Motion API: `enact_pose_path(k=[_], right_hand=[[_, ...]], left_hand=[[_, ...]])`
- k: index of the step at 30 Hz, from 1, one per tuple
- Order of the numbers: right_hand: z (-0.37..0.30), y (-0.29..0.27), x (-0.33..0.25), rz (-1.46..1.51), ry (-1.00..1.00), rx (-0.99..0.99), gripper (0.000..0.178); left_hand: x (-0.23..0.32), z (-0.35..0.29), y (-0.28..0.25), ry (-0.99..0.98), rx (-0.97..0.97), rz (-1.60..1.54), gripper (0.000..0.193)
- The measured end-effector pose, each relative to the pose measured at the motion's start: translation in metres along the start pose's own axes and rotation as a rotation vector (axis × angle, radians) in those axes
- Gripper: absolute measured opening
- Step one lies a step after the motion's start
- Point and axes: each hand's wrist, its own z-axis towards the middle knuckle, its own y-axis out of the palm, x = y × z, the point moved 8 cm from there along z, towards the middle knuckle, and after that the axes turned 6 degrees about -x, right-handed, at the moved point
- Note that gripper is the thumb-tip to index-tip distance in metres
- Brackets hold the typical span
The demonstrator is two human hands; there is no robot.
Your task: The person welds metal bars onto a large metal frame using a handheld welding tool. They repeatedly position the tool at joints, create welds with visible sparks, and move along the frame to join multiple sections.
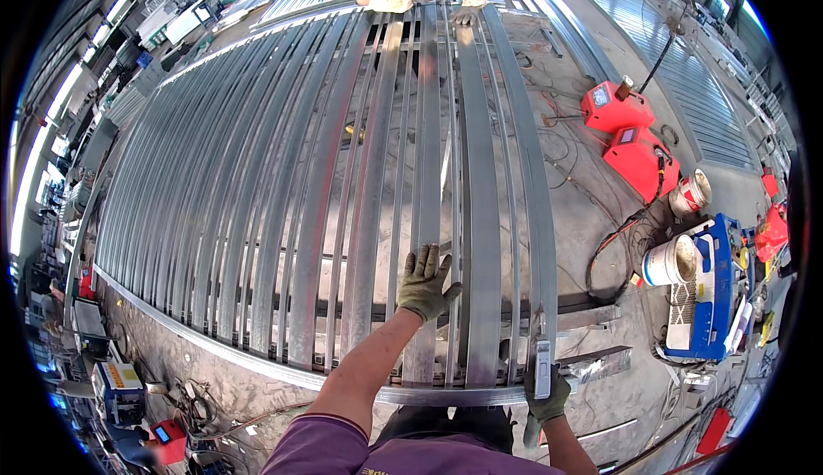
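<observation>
My left hand (426, 286), in a dirty greenish work glove, lies with fingers spread on a long flat metal slat (420, 338) of a wide frame. At the frame's near right corner, my gloved right hand (553, 396) is closed round a pale grey, boxy hand tool (543, 370) with a thin tip pointing away from me. The tool's exact kind is not clear, and its lower part is hidden by the glove. It sits beside the near rail (454, 396), close to the end of the rightmost metal bar (538, 261).
Across the frame, a co-worker in a dark shirt has gloved hands (465, 17) at its far end. On the right stand two red machines (643, 162), buckets (671, 261), a blue-and-white unit (716, 303) and cables (591, 261). Offcuts (600, 362) lie near the right corner.
</observation>
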Motion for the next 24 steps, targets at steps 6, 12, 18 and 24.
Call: enact_pose_path(k=[6, 12, 18, 24], right_hand=[[-0.002, 0.003, 0.006, -0.006, 0.013, -0.001, 0.035], [-0.002, 0.001, 0.002, 0.006, 0.016, -0.015, 0.035], [-0.001, 0.003, 0.012, 0.11, 0.145, -0.104, 0.032], [0.006, -0.005, -0.013, 0.129, 0.129, -0.188, 0.021]], left_hand=[[0.001, 0.002, 0.0, 0.001, -0.014, -0.007, 0.087], [0.002, 0.003, -0.002, -0.013, -0.05, -0.012, 0.089], [0.003, 0.005, 0.005, -0.003, -0.019, 0.034, 0.09], [0.004, 0.005, 0.003, -0.014, -0.053, 0.02, 0.091]])
